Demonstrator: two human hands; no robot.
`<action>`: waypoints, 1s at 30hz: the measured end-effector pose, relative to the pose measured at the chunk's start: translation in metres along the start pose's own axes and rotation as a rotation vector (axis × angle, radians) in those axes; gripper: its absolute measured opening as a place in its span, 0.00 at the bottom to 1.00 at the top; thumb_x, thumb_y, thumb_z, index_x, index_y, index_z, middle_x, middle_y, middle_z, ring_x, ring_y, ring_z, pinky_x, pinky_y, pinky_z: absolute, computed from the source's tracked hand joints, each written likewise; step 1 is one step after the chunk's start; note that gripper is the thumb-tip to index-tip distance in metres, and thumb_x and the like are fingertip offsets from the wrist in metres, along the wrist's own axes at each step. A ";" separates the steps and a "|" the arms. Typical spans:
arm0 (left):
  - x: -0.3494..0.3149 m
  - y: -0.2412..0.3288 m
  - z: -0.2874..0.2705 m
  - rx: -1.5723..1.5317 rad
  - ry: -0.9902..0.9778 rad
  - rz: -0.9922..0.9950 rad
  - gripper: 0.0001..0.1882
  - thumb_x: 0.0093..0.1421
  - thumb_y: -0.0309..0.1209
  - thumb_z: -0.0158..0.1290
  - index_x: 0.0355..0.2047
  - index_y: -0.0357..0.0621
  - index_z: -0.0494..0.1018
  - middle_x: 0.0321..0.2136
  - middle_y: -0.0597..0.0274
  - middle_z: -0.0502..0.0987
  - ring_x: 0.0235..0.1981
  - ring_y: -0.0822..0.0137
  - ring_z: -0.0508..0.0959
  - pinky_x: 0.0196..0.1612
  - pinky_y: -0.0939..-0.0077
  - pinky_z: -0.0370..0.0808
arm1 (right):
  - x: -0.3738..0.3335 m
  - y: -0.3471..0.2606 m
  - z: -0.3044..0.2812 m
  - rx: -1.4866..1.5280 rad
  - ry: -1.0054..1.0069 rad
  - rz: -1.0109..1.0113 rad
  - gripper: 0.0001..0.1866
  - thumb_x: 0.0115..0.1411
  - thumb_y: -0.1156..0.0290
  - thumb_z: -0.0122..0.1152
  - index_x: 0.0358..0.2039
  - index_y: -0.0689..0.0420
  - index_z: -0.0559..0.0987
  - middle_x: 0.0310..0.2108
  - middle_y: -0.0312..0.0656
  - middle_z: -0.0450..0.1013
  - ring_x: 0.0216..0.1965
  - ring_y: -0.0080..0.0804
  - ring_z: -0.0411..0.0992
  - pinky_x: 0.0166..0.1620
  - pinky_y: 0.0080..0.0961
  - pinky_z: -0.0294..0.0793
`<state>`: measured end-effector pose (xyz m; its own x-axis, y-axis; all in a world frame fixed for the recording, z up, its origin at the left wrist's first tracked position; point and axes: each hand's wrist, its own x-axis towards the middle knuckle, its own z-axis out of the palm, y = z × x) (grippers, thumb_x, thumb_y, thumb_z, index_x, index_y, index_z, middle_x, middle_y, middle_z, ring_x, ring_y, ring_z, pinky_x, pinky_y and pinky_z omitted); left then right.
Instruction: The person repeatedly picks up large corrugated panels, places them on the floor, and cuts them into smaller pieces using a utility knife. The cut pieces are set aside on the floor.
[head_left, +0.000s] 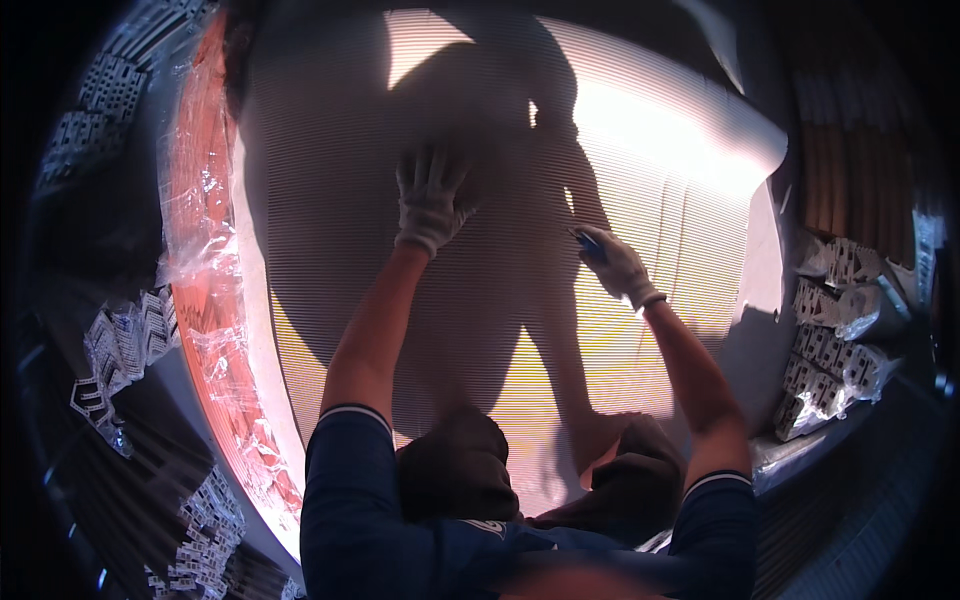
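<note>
A large ribbed sheet that looks like corrugated cardboard (pixel 330 210) spreads out in front of me, part in shadow and part in bright sunlight. My left hand (pixel 430 200), in a pale work glove, lies flat on it with the fingers spread. Over to the right, my gloved right hand (pixel 622 272) is closed around a blue utility knife (pixel 591 245). The knife's tip points up and left, close to the sheet; whether it touches cannot be told. Most of the handle is hidden in the glove.
Along the left runs a long reddish stack wrapped in clear plastic (pixel 205 270). Bundles of white profiles (pixel 835 370) lie at the right, with more white profiles (pixel 125 345) at the left. The sheet's far right corner (pixel 775 155) curls up. My knees (pixel 455 465) are at the near edge.
</note>
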<state>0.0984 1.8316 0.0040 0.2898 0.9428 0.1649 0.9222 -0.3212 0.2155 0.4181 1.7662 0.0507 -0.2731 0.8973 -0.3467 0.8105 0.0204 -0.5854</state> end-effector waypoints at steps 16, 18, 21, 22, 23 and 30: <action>0.093 -0.039 0.001 -0.120 -0.109 -0.150 0.33 0.55 0.61 0.47 0.59 0.65 0.63 0.63 0.57 0.55 0.66 0.51 0.49 0.62 0.34 0.42 | 0.074 -0.066 -0.047 -0.145 -0.150 0.262 0.19 0.60 0.57 0.56 0.51 0.41 0.71 0.36 0.41 0.77 0.39 0.44 0.75 0.43 0.38 0.73; 0.095 -0.038 0.003 -0.115 -0.072 -0.133 0.33 0.55 0.59 0.49 0.59 0.66 0.63 0.63 0.58 0.54 0.66 0.51 0.49 0.62 0.33 0.43 | 0.090 -0.086 -0.072 -0.101 -0.161 0.195 0.18 0.60 0.58 0.55 0.51 0.41 0.71 0.36 0.41 0.77 0.38 0.45 0.75 0.42 0.38 0.73; 0.098 -0.036 0.006 -0.067 -0.115 -0.142 0.32 0.56 0.58 0.49 0.59 0.68 0.61 0.65 0.59 0.51 0.64 0.51 0.51 0.60 0.32 0.45 | 0.127 -0.109 -0.089 0.131 -0.090 0.006 0.19 0.60 0.60 0.56 0.51 0.48 0.72 0.34 0.42 0.76 0.36 0.41 0.76 0.40 0.35 0.73; 0.100 -0.036 0.006 -0.045 -0.154 -0.147 0.33 0.56 0.58 0.49 0.60 0.70 0.59 0.66 0.59 0.50 0.63 0.51 0.53 0.60 0.32 0.47 | 0.146 -0.115 -0.087 0.136 -0.128 0.004 0.19 0.60 0.59 0.56 0.51 0.49 0.72 0.35 0.43 0.76 0.36 0.40 0.75 0.41 0.35 0.73; 0.101 -0.035 0.006 -0.033 -0.145 -0.145 0.33 0.56 0.58 0.48 0.60 0.68 0.59 0.65 0.60 0.51 0.63 0.51 0.54 0.60 0.34 0.49 | 0.164 -0.120 -0.083 0.161 -0.140 -0.063 0.20 0.60 0.59 0.57 0.51 0.50 0.72 0.37 0.44 0.76 0.36 0.39 0.75 0.41 0.34 0.73; 0.112 -0.031 -0.003 -0.025 -0.160 -0.137 0.32 0.53 0.51 0.54 0.58 0.61 0.64 0.61 0.57 0.59 0.62 0.47 0.55 0.60 0.36 0.50 | 0.316 -0.084 -0.100 0.046 -0.408 -0.084 0.24 0.58 0.54 0.58 0.54 0.46 0.71 0.46 0.42 0.74 0.49 0.40 0.71 0.52 0.35 0.69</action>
<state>0.1013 1.9469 0.0188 0.2005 0.9795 -0.0219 0.9499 -0.1888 0.2491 0.3158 2.0924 0.0635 -0.5272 0.6452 -0.5530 0.7555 0.0580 -0.6526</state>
